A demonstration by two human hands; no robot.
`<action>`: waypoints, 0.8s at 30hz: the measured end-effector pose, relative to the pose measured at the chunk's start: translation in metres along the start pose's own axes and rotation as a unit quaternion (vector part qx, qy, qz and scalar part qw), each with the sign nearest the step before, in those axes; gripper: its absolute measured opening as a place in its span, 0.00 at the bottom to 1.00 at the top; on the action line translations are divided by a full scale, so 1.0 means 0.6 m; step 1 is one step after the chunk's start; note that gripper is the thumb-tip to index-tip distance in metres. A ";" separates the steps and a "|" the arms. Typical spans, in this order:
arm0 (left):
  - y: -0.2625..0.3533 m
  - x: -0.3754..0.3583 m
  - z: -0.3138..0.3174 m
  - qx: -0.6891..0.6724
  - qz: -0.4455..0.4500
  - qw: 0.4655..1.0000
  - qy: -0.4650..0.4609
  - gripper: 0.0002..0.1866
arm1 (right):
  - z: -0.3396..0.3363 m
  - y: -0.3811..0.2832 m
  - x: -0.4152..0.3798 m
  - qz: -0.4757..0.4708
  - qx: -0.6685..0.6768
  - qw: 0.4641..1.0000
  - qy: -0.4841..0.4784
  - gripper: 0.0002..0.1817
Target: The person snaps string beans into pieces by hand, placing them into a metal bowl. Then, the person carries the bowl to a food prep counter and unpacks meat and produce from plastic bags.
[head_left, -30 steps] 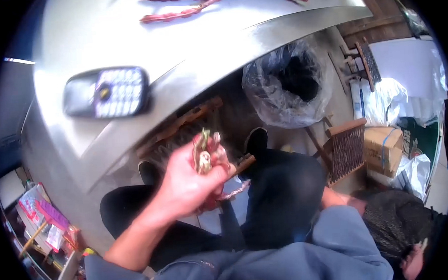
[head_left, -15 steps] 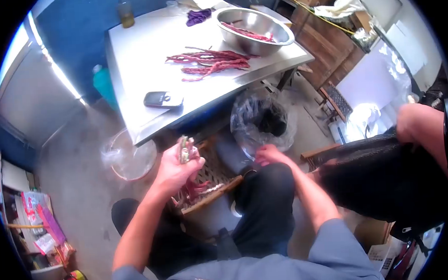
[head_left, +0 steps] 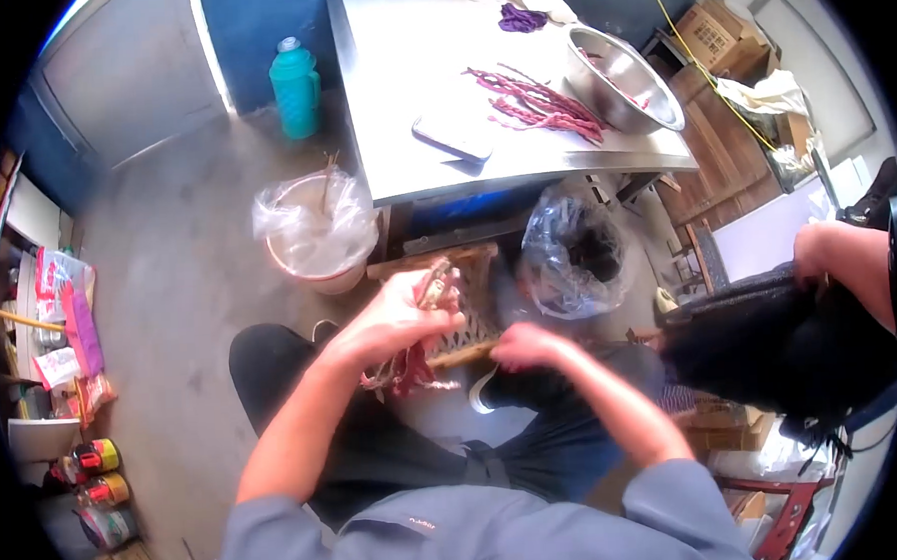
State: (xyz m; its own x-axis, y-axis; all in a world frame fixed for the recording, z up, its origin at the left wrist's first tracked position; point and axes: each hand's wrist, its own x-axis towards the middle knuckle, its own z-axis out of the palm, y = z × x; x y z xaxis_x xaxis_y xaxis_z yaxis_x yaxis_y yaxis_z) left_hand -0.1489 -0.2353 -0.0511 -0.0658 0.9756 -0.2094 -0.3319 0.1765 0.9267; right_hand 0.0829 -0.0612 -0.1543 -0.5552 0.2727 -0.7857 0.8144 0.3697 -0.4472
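My left hand (head_left: 405,314) is closed round a bunch of long reddish beans (head_left: 407,370), which hang below the fist over my lap. Their pale cut ends (head_left: 436,287) stick out above the thumb. My right hand (head_left: 527,347) is near my knee, to the right of the bunch, blurred, its fingers curled; whether it holds anything is hidden. Between my knees stands a woven-seat stool (head_left: 477,314). More red beans (head_left: 541,106) lie on the white table (head_left: 400,92), beside a steel bowl (head_left: 625,82) with some inside.
A phone (head_left: 452,140) and a purple cloth (head_left: 522,18) lie on the table. Below are a bag-lined bucket (head_left: 316,231) and a clear plastic bag (head_left: 578,264). A teal flask (head_left: 296,91) stands by the wall. Another person's arm (head_left: 848,268) is at the right.
The view has swung left, so the table appears further right. My left hand still holds the bunch. My right hand has come nearer to it.
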 end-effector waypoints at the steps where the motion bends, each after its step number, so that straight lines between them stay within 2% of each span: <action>1: 0.010 -0.010 -0.004 -0.027 0.010 0.999 0.029 0.14 | 0.050 0.010 0.013 -0.018 -0.022 0.999 -0.015 0.18; 2: 0.024 -0.023 -0.006 -0.053 0.018 0.997 0.056 0.14 | 0.092 0.021 0.023 -0.017 0.045 0.998 -0.048 0.19; 3: 0.027 -0.031 -0.015 -0.074 0.041 0.993 0.083 0.16 | 0.142 0.046 0.044 0.015 0.192 0.979 -0.066 0.22; 4: 0.023 -0.034 -0.034 -0.096 0.060 0.989 0.093 0.14 | 0.166 0.052 0.052 0.065 0.276 0.953 -0.104 0.25; 6: 0.023 -0.042 -0.071 -0.081 0.076 0.986 0.126 0.11 | 0.192 0.044 0.063 0.084 0.383 0.914 -0.104 0.30; 7: 0.024 -0.046 -0.079 -0.111 0.088 0.979 0.147 0.11 | 0.200 0.036 0.071 0.086 0.386 0.912 -0.104 0.30; 9: 0.033 -0.054 -0.088 -0.144 0.108 0.966 0.184 0.08 | 0.208 0.018 0.091 0.055 0.628 0.775 -0.038 0.31; 10: 0.038 -0.058 -0.091 -0.128 0.107 0.966 0.199 0.07 | 0.220 0.009 0.105 0.057 0.628 0.775 -0.037 0.31; 12: 0.040 -0.060 -0.097 -0.130 0.118 0.962 0.209 0.07 | 0.250 -0.009 0.136 0.082 0.761 0.638 0.086 0.27; 17: 0.033 -0.060 -0.105 -0.108 0.128 0.965 0.204 0.06 | 0.259 -0.004 0.159 0.040 0.795 0.594 0.116 0.21; 19: 0.029 -0.057 -0.103 -0.095 0.125 0.965 0.212 0.06 | 0.241 0.006 0.171 0.012 0.779 0.604 0.168 0.20; 20: 0.028 -0.057 -0.102 -0.094 0.123 0.966 0.209 0.06 | 0.231 0.014 0.176 0.013 0.781 0.601 0.170 0.20; 23: 0.026 -0.059 -0.101 -0.073 0.113 0.963 0.233 0.06 | 0.187 0.027 0.177 -0.011 0.736 0.653 0.178 0.13; 24: 0.024 -0.060 -0.102 -0.073 0.112 0.965 0.227 0.06 | 0.173 0.029 0.175 -0.011 0.738 0.649 0.184 0.13</action>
State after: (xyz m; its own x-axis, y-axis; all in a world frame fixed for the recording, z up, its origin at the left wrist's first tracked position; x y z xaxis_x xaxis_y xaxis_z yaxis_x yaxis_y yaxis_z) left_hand -0.2091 -0.2760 -0.0492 -0.5453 0.8240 -0.1539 -0.3882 -0.0855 0.9176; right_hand 0.0563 -0.1180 -0.2890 -0.3514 0.5764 -0.7378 -0.0711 -0.8022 -0.5928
